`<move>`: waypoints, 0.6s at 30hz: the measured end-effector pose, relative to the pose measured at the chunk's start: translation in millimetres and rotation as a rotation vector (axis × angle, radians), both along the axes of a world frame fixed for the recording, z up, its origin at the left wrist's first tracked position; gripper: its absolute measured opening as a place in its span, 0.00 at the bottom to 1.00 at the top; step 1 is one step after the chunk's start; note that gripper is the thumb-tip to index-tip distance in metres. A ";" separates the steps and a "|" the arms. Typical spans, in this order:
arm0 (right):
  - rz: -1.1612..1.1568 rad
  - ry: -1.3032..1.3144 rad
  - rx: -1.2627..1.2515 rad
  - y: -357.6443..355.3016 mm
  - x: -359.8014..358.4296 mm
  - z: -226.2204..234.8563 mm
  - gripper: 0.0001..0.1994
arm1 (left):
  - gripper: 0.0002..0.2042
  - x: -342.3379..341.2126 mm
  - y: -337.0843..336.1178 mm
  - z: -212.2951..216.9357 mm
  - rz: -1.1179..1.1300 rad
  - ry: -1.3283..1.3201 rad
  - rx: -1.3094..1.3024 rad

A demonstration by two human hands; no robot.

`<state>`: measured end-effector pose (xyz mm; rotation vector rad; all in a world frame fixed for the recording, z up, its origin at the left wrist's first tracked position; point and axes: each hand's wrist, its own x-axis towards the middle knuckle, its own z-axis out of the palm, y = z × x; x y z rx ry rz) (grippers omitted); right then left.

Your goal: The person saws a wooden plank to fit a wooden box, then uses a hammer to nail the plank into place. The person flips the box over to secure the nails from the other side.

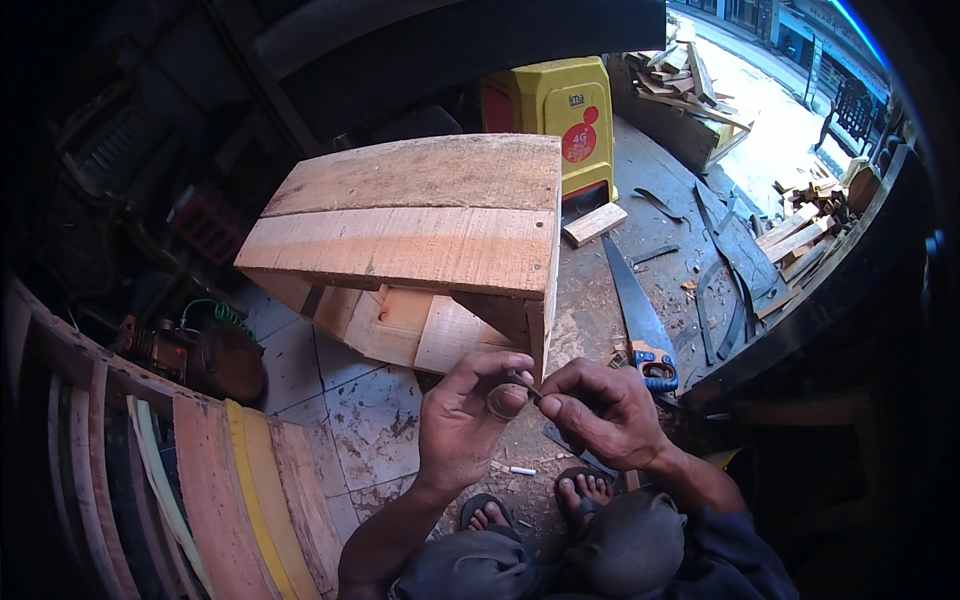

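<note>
Looking at floor (368,425): is tiled at L, w/ stains & scraps, turning grey-brown & dusty toward R. Carries lg. wooden box (400,235) nr. ctr., open side facing nr. edge. Behind that, bears yellow stand (558,115). Just R, has short wood block (595,224), then handsaw (638,305), blade pointing away, orange-&-blue handle nearest. Farther R, is strewn w/ dark strips (658,207), some curved, plus wood shavings (690,286) & offcuts (800,240). Down front, has sm. white stick (522,470) nr. dark sandals (586,508).
</note>
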<state>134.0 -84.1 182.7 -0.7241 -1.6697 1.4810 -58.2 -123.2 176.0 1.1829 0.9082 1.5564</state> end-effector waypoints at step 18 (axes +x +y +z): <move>-0.373 -1.208 -0.504 -93.2 124.3 -316.7 0.29 | 0.12 -46.5 104.8 34.9 0.370 0.511 0.016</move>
